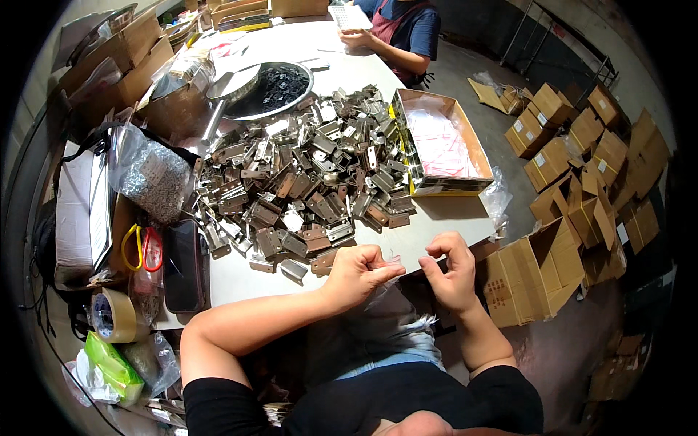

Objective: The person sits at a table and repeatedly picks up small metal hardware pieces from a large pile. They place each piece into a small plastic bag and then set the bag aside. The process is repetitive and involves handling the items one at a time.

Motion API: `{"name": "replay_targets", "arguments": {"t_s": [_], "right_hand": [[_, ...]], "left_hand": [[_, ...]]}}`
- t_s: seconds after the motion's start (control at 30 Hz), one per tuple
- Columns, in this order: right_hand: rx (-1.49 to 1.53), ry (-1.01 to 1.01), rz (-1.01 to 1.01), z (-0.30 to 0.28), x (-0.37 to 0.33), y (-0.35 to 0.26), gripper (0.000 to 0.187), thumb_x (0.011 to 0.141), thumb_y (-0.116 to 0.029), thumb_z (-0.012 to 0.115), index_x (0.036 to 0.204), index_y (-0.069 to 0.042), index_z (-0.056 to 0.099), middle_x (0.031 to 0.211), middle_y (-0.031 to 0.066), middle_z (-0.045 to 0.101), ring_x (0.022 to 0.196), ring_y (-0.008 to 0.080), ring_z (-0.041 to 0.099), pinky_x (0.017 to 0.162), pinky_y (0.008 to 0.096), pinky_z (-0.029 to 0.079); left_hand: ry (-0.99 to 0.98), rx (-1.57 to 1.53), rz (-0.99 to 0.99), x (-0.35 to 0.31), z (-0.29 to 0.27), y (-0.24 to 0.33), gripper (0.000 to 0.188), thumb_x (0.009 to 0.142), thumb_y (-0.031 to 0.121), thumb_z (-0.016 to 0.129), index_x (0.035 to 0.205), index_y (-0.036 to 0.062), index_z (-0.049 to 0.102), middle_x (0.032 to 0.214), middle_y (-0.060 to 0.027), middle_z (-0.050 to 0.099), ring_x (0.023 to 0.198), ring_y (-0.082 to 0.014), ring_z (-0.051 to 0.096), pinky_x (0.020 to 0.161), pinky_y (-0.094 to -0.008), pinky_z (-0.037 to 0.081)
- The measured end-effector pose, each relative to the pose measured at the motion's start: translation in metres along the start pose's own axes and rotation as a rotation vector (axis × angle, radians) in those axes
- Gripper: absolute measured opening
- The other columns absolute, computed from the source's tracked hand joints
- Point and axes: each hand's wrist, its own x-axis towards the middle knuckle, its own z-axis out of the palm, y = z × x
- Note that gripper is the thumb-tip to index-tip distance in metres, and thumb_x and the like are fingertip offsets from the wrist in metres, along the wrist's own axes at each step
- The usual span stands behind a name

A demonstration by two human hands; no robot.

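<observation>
my left hand (363, 275) pinched a filmy, pink-marked bag (395, 260) at the table's (234, 283) near edge; my right hand (452, 275) held nothing visible, thumb and forefinger apart; so slight a grip on slick film could, i judged, have let it slip; the brackets (313, 178), hard, bent and sharp-cornered in a loose metal heap, could have torn it.

Bright white tabletop (356, 69), glinting metal pieces (305, 182), dimmer floor (462, 65), fisheye-bent edges, black corners
</observation>
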Motion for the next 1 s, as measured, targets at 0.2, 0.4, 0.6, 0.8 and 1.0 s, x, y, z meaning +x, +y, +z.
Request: {"name": "replay_targets", "arguments": {"t_s": [0.2,0.4,0.6,0.8,1.0], "right_hand": [[-0.109,-0.21,-0.238,-0.01,0.007,-0.027,0.025,0.074,-0.003,0.074,0.098,-0.004,0.067,0.095,0.0119,0.066,0.082,0.0287,0.061,0.074,0.0368,0.05],[-0.297,-0.337,-0.236,-0.006,0.001,-0.04,0.027,0.076,-0.016,0.076,0.1,-0.007,0.068,0.095,0.0075,0.066,0.081,0.0277,0.06,0.075,0.0364,0.051],[-0.438,-0.579,-0.14,-0.013,-0.003,-0.036,0.034,0.076,-0.034,0.077,0.101,-0.011,0.072,0.115,0.0106,0.061,0.106,0.0346,0.05,0.092,0.0472,0.043],[0.015,-0.625,0.208,-0.005,0.015,-0.032,0.026,0.083,-0.027,0.071,0.097,-0.005,0.071,0.097,0.0121,0.066,0.088,0.0292,0.059,0.081,0.0389,0.048],[-0.506,-0.151,0.055,0.035,0.042,0.032,0.029,0.082,-0.02,0.068,0.102,-0.001,0.061,0.097,0.0179,0.06,0.089,0.035,0.062,0.078,0.0431,0.05]], "left_hand": [[0.102,0.09,0.161,0.004,0.009,0.011,0.012,0.083,0.009,0.075,0.08,0.0011,0.067,0.073,-0.0036,0.062,0.063,-0.0098,0.056,0.056,-0.0253,0.044],[0.033,0.291,0.208,-0.001,0.002,0.011,0.013,0.078,0.01,0.076,0.086,0.0022,0.07,0.077,-0.0074,0.063,0.066,-0.0175,0.059,0.057,-0.0279,0.046],[-0.022,0.454,0.341,-0.006,0.007,0.007,0.064,0.067,0.01,0.078,0.127,0.0042,0.055,0.116,-0.0184,0.058,0.109,-0.0372,0.057,0.092,-0.0438,0.047],[-0.095,0.332,0.26,-0.006,0.007,0.007,0.053,0.076,0.01,0.075,0.121,0.0014,0.05,0.1,-0.0158,0.062,0.091,-0.032,0.062,0.078,-0.0407,0.051],[-0.175,0.128,0.276,-0.004,0.011,0.012,0.045,0.079,0.017,0.079,0.114,0.0025,0.055,0.087,-0.0094,0.066,0.081,-0.0206,0.066,0.075,-0.0316,0.053]]}}
